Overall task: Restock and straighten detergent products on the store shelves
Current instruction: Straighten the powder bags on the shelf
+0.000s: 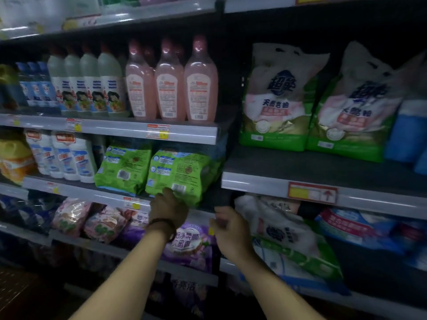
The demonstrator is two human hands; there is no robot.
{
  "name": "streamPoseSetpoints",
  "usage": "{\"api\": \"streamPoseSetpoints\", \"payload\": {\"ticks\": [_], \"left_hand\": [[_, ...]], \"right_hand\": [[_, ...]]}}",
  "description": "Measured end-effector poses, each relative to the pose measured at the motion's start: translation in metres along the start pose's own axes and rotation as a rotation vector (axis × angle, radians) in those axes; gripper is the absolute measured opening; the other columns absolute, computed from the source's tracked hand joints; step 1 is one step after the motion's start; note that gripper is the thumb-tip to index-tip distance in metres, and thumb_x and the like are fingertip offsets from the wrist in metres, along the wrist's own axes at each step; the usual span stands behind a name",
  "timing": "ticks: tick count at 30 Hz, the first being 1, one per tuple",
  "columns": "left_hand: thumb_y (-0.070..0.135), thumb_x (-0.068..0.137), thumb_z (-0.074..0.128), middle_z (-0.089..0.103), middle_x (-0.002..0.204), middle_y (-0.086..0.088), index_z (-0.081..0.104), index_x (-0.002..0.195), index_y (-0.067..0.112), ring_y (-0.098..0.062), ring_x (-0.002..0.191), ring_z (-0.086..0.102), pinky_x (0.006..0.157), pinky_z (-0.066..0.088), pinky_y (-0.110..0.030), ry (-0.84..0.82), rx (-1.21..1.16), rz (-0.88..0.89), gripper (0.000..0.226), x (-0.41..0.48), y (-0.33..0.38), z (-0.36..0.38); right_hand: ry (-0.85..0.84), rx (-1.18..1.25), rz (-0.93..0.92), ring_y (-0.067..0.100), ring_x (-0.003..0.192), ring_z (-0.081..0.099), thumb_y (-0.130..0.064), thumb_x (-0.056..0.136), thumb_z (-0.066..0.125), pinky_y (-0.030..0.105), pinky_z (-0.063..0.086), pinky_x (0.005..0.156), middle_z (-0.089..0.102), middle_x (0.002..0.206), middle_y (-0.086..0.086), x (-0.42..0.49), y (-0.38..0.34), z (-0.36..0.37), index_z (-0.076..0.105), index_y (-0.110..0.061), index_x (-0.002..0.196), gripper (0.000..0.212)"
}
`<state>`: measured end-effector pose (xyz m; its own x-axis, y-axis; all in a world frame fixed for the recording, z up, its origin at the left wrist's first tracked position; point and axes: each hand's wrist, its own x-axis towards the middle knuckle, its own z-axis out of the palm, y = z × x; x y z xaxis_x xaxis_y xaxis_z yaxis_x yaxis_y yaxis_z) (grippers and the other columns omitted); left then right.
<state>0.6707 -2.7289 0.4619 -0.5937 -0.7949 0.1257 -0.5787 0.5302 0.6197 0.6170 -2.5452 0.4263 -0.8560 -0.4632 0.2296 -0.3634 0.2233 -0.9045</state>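
Two green detergent bags stand side by side on the middle left shelf: the left green bag [123, 166] and the right green bag [179, 174]. My left hand [168, 207] touches the lower front edge of the right green bag, its fingers curled under that edge. My right hand [228, 229] hovers to the right, below the shelf lip, fingers loosely curled with nothing in them. A purple detergent bag [191, 245] sits on the shelf under my hands. A white-and-green bag [288, 241] leans behind my right hand.
Pink bottles [171, 82] and white bottles [87, 84] line the upper left shelf. Two large white-green powder bags [277, 98] stand on the right shelf, with bare dark shelf [312, 167] in front. Pink bags [92, 218] and blue packs [360, 227] fill lower shelves.
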Motion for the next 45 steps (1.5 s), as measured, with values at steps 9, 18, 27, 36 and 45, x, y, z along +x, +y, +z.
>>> {"api": "streamPoseSetpoints", "payload": {"ticks": [9, 18, 27, 36, 45], "left_hand": [[0.029, 0.082, 0.086, 0.074, 0.097, -0.003, 0.063, 0.101, 0.012, -0.027, 0.098, 0.073, 0.077, 0.052, -0.031, -0.266, -0.706, -0.058, 0.034, -0.159, 0.066, 0.144], [0.045, 0.057, 0.091, 0.077, 0.086, -0.018, 0.074, 0.096, 0.0, -0.036, 0.082, 0.078, 0.08, 0.065, -0.054, -0.517, -0.961, -0.423, 0.062, -0.188, 0.108, 0.232], [0.076, 0.037, 0.084, 0.081, 0.1, -0.008, 0.077, 0.1, 0.011, -0.032, 0.095, 0.077, 0.094, 0.062, -0.052, -0.475, -0.866, -0.426, 0.091, -0.168, 0.14, 0.312], [0.06, 0.073, 0.069, 0.075, 0.118, -0.018, 0.071, 0.099, 0.009, -0.038, 0.106, 0.073, 0.095, 0.061, -0.052, -0.496, -0.761, -0.445, 0.058, -0.136, 0.139, 0.35], [0.03, 0.094, 0.077, 0.077, 0.101, -0.021, 0.069, 0.106, -0.002, -0.042, 0.095, 0.076, 0.074, 0.064, -0.063, -0.47, -1.037, -0.43, 0.035, -0.204, 0.151, 0.278]], "right_hand": [[0.335, 0.491, 0.476, 0.035, 0.086, 0.077, -0.003, 0.094, 0.068, 0.042, 0.06, 0.069, 0.079, 0.095, 0.015, -0.066, 0.095, -0.108, 0.076, -0.018, 0.099, 0.017], [0.288, 0.606, 0.551, 0.034, 0.087, 0.075, -0.011, 0.089, 0.071, 0.047, 0.06, 0.082, 0.077, 0.098, 0.018, -0.076, 0.151, -0.16, 0.074, -0.015, 0.1, 0.012], [0.269, 0.597, 0.528, 0.03, 0.111, 0.073, -0.015, 0.089, 0.07, 0.057, 0.056, 0.102, 0.076, 0.118, 0.004, -0.058, 0.197, -0.183, 0.073, -0.03, 0.105, 0.022], [0.183, 0.49, 0.51, 0.022, 0.101, 0.074, -0.012, 0.092, 0.074, 0.047, 0.057, 0.095, 0.078, 0.105, -0.002, -0.064, 0.204, -0.203, 0.069, -0.03, 0.113, 0.029], [0.217, 0.132, 0.339, 0.01, 0.107, 0.068, -0.021, 0.091, 0.075, 0.036, 0.053, 0.1, 0.072, 0.108, -0.016, -0.083, 0.178, -0.261, 0.066, -0.035, 0.117, 0.032]]}}
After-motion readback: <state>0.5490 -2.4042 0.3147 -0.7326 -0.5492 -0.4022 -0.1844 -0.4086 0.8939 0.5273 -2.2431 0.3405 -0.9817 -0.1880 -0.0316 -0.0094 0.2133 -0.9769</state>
